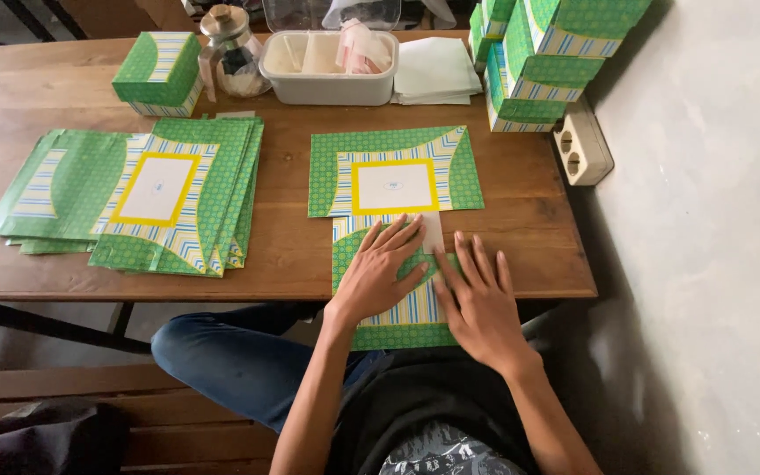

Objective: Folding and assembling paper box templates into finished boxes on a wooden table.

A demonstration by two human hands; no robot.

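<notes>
**Flat Hands Press a Green Box Blank at the Table's Edge**

Head camera, looking down: a seated person leans over a wooden table [521, 237] with both hands spread on an unfolded cardboard box blank [395, 183], green with striped bands and a yellow-framed white panel. The blank lies at the near edge of the table, in front of the person, its lower flap hanging over toward the lap. The left hand [378, 268] lies palm down, fingers open and splayed, gripping nothing, pressing the striped flap flat. The right hand [484, 303] lies just beside it, likewise open and flat, its fingertips near a small white slip [433, 232] that sits on the flap. Both palms appear to bear down, as if to keep the card from springing up along its crease.

To the person's left a fanned stack of flat blanks [164, 198] of the same pattern lies within reach, well apart from the one being handled. A finished green box [158, 72] stands at the far left, and a pile of finished boxes [543, 57] rises at the far right against the grey wall [705, 220]. Between them sit a glass jar [229, 53], a white plastic tub [327, 75] and a sheaf of white paper [437, 70]. A wall socket [580, 145] rests at the table's right edge.
</notes>
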